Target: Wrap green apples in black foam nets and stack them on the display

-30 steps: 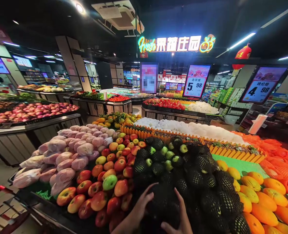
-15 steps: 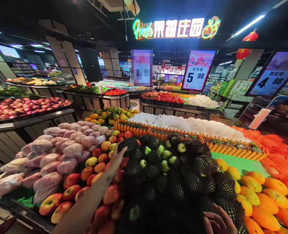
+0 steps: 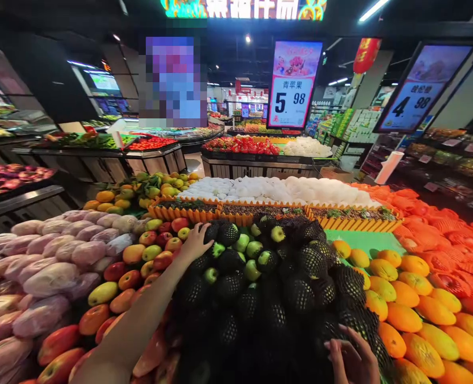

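Observation:
At the back left of the heap of green apples in black foam nets (image 3: 246, 298), my left hand (image 3: 197, 242) is curled against one netted apple (image 3: 211, 232), its fingers on the fruit's left side. Bare tops of several green apples (image 3: 254, 249) show among the nets. My right hand (image 3: 356, 354) hovers low over the front right of the heap, fingers loosely bent and apart, with nothing visible in them. Just left of the heap, below my left forearm, lie loose red and yellow apples (image 3: 130, 280).
Oranges (image 3: 414, 296) lie to the right, with red-netted fruit (image 3: 452, 240) beyond. Plastic-wrapped fruit (image 3: 52, 274) fills the left. A low orange fence (image 3: 260, 217) and white-wrapped fruit (image 3: 276, 189) border the back. Price screens (image 3: 294, 85) hang above.
The view has turned to the right and tipped down. My left hand stays at the back left edge of the netted apples; my right hand stays over their front right.

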A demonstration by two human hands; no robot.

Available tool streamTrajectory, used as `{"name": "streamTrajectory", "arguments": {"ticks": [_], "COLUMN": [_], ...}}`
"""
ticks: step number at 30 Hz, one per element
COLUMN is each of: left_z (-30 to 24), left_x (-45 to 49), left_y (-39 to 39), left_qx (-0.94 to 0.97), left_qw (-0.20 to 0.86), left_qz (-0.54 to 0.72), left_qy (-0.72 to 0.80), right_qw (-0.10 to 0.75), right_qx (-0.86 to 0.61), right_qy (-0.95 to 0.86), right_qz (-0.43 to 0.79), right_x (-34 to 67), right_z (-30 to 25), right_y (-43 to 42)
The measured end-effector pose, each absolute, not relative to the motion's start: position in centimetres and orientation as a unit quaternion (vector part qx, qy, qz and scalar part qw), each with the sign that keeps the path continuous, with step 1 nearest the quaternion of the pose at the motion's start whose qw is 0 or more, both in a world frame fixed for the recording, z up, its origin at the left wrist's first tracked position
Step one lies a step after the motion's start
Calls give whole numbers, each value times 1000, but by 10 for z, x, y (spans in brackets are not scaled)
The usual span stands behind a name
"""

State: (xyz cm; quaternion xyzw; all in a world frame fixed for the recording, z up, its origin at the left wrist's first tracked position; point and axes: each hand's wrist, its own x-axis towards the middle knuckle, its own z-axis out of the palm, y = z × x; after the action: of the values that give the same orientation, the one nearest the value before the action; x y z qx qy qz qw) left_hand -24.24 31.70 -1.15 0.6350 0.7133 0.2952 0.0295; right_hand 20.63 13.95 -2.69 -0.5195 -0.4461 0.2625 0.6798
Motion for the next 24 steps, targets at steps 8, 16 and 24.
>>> {"name": "streamTrajectory", "arguments": {"ticks": [8,16,24], "left_z": [-3,21,36], "left_x": [-248,-203,-64], "left_y": [306,283,339], "left_qx": [681,761,810], "left_qw": [2,-11,81], "left_qz": [185,196,40], "left_qy": [708,618,579], "right_qw": [674,673,685], "right_qx": [-509,-517,-523], "right_qy": [-485,-478,-457], "right_qz": [226,227,218], "right_x": [212,226,236], "right_z": [-10,-6,-16], "right_y": [129,116,111]}}
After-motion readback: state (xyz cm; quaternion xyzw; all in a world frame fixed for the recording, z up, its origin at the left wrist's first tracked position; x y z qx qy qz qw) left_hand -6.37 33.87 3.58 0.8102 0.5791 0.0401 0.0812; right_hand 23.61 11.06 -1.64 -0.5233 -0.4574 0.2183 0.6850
